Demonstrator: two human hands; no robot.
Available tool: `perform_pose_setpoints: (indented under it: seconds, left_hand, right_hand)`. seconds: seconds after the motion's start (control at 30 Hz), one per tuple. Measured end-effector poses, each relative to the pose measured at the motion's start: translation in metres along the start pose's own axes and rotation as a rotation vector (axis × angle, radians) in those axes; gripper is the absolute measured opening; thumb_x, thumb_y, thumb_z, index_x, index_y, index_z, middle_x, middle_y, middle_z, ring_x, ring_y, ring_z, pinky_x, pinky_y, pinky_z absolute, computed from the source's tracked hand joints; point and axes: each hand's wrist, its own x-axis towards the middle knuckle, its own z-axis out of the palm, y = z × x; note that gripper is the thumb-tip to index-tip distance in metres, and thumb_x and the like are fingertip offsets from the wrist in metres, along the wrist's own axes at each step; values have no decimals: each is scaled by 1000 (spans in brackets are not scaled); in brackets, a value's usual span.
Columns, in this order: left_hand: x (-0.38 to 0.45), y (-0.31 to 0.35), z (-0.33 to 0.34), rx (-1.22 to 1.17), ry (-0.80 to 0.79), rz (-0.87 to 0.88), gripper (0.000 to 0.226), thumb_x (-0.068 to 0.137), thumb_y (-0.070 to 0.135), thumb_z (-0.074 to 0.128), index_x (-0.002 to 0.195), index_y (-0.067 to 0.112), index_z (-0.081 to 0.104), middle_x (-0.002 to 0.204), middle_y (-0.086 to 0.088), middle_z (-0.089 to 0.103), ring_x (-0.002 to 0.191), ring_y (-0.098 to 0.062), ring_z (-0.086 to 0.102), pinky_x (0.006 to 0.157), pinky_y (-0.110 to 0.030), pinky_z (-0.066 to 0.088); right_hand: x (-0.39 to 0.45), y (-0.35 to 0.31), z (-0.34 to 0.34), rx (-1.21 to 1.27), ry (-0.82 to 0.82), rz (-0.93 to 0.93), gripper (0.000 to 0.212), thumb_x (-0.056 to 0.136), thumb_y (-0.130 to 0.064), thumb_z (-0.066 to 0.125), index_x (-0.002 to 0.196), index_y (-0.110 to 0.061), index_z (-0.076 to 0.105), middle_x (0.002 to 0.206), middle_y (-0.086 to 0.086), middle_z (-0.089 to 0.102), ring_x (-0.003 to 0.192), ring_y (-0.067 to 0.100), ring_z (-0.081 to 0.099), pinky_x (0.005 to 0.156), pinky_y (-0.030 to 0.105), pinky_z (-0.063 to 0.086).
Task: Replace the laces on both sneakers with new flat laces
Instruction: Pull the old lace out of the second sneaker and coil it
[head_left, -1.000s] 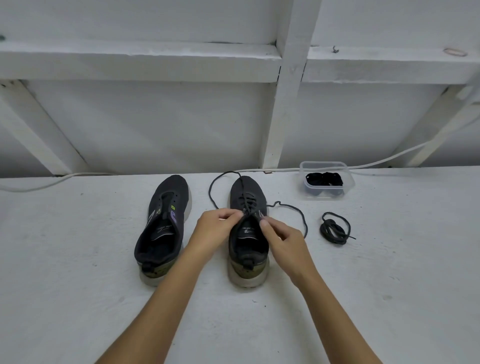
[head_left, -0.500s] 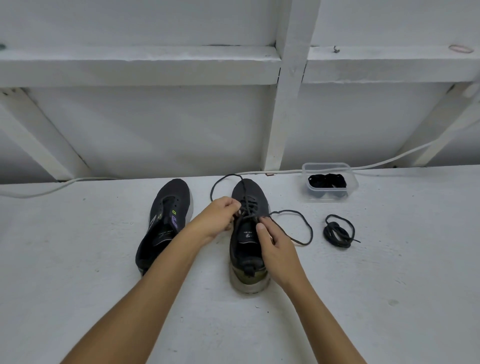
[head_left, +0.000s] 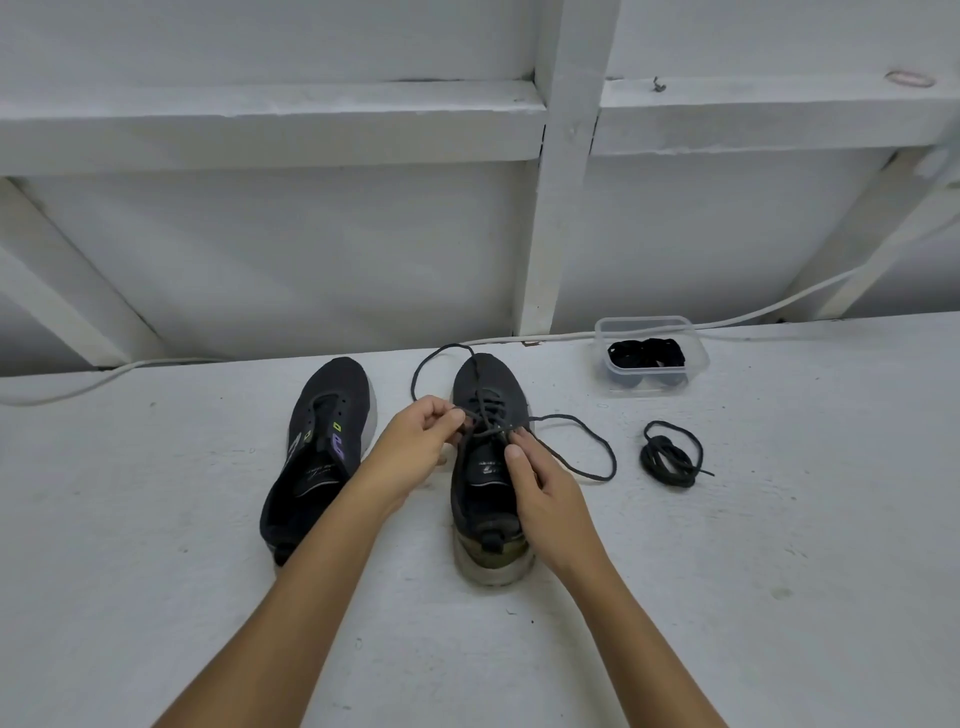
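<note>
Left hand (head_left: 415, 447): pinches the dark lace (head_left: 571, 447) at the eyelets.
Right hand (head_left: 545, 493): pinches the same lace, resting on the laced sneaker (head_left: 488, 467).
Unlaced sneaker (head_left: 317, 457): just left of the left hand.
Loose lace bundle (head_left: 670, 457): on the tabletop (head_left: 779, 571), right of the hands.

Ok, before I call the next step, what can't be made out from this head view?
- Right sneaker: the top eyelets, covered by left hand and right hand, so whether its lace is being removed or threaded is unclear.
- Left sneaker: heel hidden behind the left forearm.
- Plastic tub: how many dark laces inside, too small and bundled.
- Coiled lace: round or flat, too small.
</note>
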Motion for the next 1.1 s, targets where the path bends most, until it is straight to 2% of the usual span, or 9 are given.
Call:
perform_pose_setpoints:
  seconds: [0.1,0.2,0.37,0.6,0.7,0.77,0.83,1.0,1.1]
  left_hand:
    - [5,1,3,-66,49,-8,14,102,20,54,93,17,63,79,11,71,67,-1,59,58,-15,45]
    - [8,3,5,-300,-28,-165,19,105,21,49,89,16,59,69,6,53,51,-5,40,54,-20,34]
    - [9,8,-3,176,113,-47,30,96,48,58,83,23,70,75,9,66,72,-11,54,69,-29,45]
    - [-14,-8,-4,-62,-70,-108,21,93,32,69,100,13,76,101,-3,77,91,-15,70,82,-29,55]
    - [-11,-9,-5,-14,74,8,16,95,29,66,89,17,75,88,-2,76,77,-10,69,71,-23,53]
    - [-4,-2,-9,-32,332,49,18,97,31,62,86,19,69,76,0,72,63,-8,66,57,-13,49]
    - [2,3,-12,-190,485,36,20,99,34,60,89,18,65,75,1,68,62,-7,66,57,-14,52]
    - [-5,-10,-2,-111,3,-157,33,88,45,72,105,17,70,102,-2,76,90,-18,74,79,-33,61]
    - [-8,-16,2,-199,54,-240,49,81,43,80,112,7,66,106,-8,75,85,-21,76,69,-30,61]
  right_hand:
    - [-1,0,0,-20,6,15,44,105,-42,48,146,-29,55,153,-16,48,141,-5,38,118,21,29]
    - [-3,0,0,-17,2,16,42,105,-41,48,145,-29,55,153,-17,47,141,-7,36,116,17,27]
    - [-2,-1,0,-13,-18,18,41,106,-43,44,143,-31,57,150,-15,52,139,1,44,119,32,35]
    - [-1,0,1,-27,26,26,41,106,-41,46,145,-29,56,152,-17,48,136,-8,39,107,8,27]
    - [-2,0,0,-26,18,20,41,106,-41,45,144,-31,57,150,-19,51,136,-8,41,108,10,31]
    - [-3,0,0,-27,10,15,39,106,-42,44,142,-34,58,147,-20,54,134,-7,45,109,13,34]
    - [-3,0,0,-24,15,32,40,106,-43,45,143,-34,56,149,-20,51,135,-8,42,103,4,30]
    - [-1,0,2,-21,28,42,40,105,-42,46,142,-31,57,150,-18,49,137,-6,40,97,-3,25]
    - [-2,0,2,-3,29,36,39,105,-41,47,141,-32,58,150,-18,50,136,-6,41,103,2,29]
